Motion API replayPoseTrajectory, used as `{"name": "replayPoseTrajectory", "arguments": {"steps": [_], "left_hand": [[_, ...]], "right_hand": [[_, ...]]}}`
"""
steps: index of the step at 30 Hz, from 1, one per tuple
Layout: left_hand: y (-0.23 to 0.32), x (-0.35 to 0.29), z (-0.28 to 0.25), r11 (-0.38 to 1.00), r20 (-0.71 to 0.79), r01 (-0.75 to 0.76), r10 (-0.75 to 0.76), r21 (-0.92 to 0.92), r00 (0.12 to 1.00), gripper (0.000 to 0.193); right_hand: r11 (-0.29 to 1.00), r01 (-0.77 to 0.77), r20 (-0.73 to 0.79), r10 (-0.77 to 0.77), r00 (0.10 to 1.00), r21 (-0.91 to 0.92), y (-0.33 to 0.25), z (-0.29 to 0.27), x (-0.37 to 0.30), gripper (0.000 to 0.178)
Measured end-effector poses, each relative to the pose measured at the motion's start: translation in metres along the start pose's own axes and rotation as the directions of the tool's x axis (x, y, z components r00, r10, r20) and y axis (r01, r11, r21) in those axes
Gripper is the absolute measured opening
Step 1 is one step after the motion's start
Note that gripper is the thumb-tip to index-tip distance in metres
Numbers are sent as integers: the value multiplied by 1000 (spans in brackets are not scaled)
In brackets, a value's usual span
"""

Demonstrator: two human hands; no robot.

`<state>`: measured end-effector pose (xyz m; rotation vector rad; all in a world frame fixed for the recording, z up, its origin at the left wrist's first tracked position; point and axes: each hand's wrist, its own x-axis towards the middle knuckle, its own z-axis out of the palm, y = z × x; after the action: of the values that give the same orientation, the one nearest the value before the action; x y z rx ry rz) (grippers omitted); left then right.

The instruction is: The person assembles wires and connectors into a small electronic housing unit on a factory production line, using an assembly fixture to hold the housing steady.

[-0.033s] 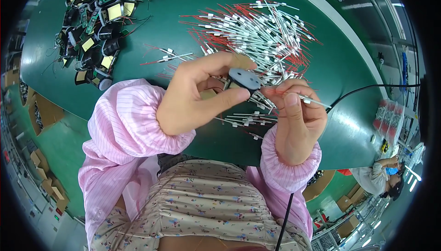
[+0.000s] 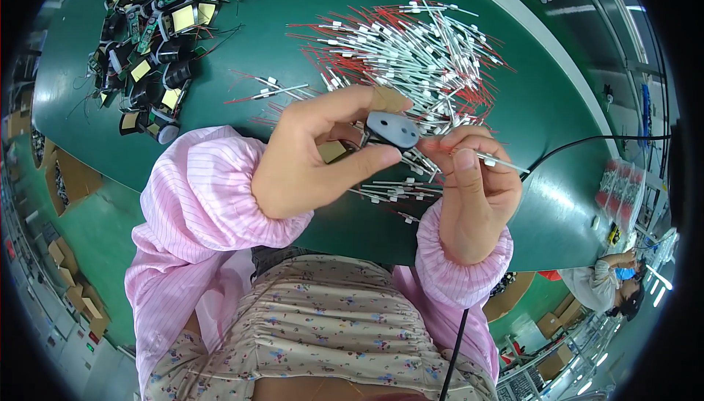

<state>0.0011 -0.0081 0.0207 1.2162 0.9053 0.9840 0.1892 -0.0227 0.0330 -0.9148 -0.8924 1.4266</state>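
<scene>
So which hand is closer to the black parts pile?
Left. The left hand is to the right of the black parts pile, the right hand even farther right.

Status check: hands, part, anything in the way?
Left hand gripping grey-faced part. Right hand pinching wire lead. Loose wire pile just beyond; black cable close by right hand.

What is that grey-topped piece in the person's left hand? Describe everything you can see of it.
The grey-topped piece has a smooth, rounded-oblong face, plastic by its look, with a few dark holes or spots. A darker edge shows beneath; most of its body is hidden by the left hand, which grips it above the green tabletop. The face is turned up toward the camera, slanting down to the right. The right hand is close to its right end; whether they touch is unclear.
</scene>
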Motion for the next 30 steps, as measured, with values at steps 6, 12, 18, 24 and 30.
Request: {"name": "replayPoseTrajectory", "arguments": {"steps": [6, 12, 18, 24, 30], "left_hand": [[-2, 2, -2, 889, 64, -298, 295, 348, 953, 45], [-5, 2, -1, 758, 102, -439, 449, 483, 888, 48], [-5, 4, -1, 703, 156, -484, 479, 520, 864, 50], [-5, 4, 3, 662, 165, -500, 502, 558, 849, 50], [-9, 6, 2, 632, 170, -512, 521, 582, 837, 52]], "right_hand": [[979, 95, 15, -93, 996, -182, -2, 5, -4, 10], [848, 251, 58, -254, 966, -468, -3, 6, -9, 11], [811, 276, 63, -285, 956, -516, -4, 8, -9, 14], [751, 357, 143, -337, 931, -555, -2, 6, -9, 16], [753, 307, 102, -307, 946, -582, -1, 8, -8, 16]]}}
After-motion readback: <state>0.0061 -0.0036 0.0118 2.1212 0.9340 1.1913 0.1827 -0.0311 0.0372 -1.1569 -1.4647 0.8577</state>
